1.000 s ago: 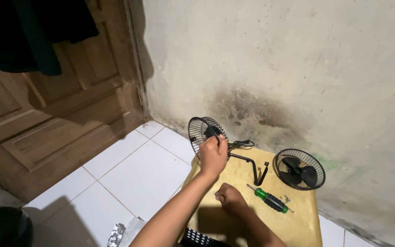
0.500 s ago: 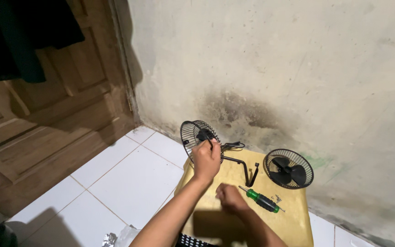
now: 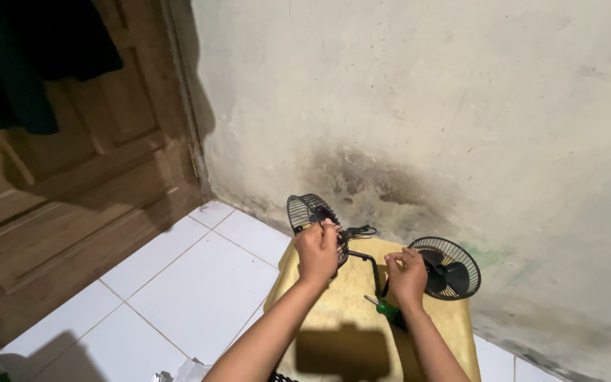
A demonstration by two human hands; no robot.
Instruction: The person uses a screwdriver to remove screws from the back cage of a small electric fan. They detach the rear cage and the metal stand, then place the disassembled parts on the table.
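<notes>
My left hand (image 3: 317, 249) is closed around a black wire fan grille with its motor housing (image 3: 307, 211), holding it upright over the far left corner of a yellow table (image 3: 351, 311). My right hand (image 3: 406, 273) rests on the black bent stand bar (image 3: 366, 259) between the two fan parts, fingers curled on it. Just right of that hand lies a second black round fan grille with blades (image 3: 448, 267). A green-handled screwdriver (image 3: 385, 308) lies on the table, partly under my right wrist. A black cord (image 3: 359, 230) trails behind the left grille.
A stained plaster wall (image 3: 404, 127) rises right behind the table. A wooden door (image 3: 72, 191) stands at left with dark clothing (image 3: 30, 56) hanging over it. White floor tiles (image 3: 171, 290) lie left of the table, with a crumpled wrapper (image 3: 185, 371) at the bottom edge.
My right hand has risen from the table's front up to the stand bar beside the right grille. My left hand keeps its hold on the left grille. The camera view shifted slightly.
</notes>
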